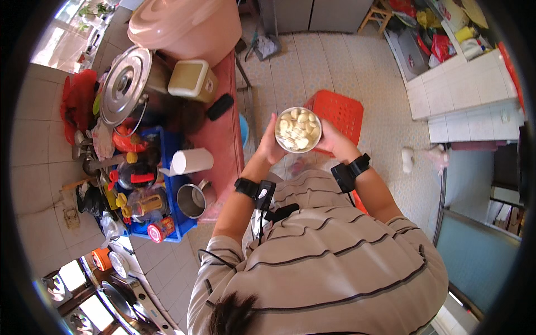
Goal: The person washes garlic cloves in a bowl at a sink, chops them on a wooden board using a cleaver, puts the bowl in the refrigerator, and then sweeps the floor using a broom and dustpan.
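A round metal bowl of peeled garlic cloves is held up in front of me between both hands. My left hand grips the bowl's left side, its thumb along the wall. Around the right side lies my right hand, its fingers partly hidden by the bowl. The pale cloves look wet; whether they lie in water I cannot tell. Behind the bowl and my right hand, a red perforated plastic stool stands on the tiled floor.
At left, a red-covered table bears a blue crate of bottles, a paper roll, a metal mug, a lidded metal pot and a large pink tub. A tiled counter with a sink runs along the upper right.
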{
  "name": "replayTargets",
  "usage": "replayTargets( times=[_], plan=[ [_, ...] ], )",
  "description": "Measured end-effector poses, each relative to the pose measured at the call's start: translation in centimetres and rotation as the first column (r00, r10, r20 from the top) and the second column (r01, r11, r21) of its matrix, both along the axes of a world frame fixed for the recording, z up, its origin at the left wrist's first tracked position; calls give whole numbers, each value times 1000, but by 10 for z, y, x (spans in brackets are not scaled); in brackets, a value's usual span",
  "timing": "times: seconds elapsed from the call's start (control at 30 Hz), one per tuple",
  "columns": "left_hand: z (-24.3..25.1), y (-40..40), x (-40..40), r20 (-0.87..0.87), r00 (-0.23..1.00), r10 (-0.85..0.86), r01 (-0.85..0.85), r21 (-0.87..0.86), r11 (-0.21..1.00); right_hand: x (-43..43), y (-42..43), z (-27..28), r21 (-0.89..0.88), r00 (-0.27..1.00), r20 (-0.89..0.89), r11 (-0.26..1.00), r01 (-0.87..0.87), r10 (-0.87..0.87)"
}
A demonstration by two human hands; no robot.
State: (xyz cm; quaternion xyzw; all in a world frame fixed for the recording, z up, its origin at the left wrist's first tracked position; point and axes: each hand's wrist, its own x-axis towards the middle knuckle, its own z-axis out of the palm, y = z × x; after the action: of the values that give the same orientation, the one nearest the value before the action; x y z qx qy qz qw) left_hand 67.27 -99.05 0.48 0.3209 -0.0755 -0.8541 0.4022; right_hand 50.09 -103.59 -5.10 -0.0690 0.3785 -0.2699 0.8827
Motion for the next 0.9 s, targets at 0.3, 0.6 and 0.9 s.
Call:
replayTargets(
  times=[0.3, 0.6, 0.9],
  plan=[
    [-1, -97, 10, -39, 966, 256, -259, -77, 963, 28, -99, 7, -119, 992, 108, 989, 83, -70],
    [-25, -230, 52, -43, 963, 267, -270, -125, 955, 54, -238, -25, -376, 978, 161, 924, -63, 132],
    [-43, -346, 71, -118, 979, 167, -177, -84, 981, 23, -379, 4, -493, 855, -460, 733, -469, 238]
  ],
)
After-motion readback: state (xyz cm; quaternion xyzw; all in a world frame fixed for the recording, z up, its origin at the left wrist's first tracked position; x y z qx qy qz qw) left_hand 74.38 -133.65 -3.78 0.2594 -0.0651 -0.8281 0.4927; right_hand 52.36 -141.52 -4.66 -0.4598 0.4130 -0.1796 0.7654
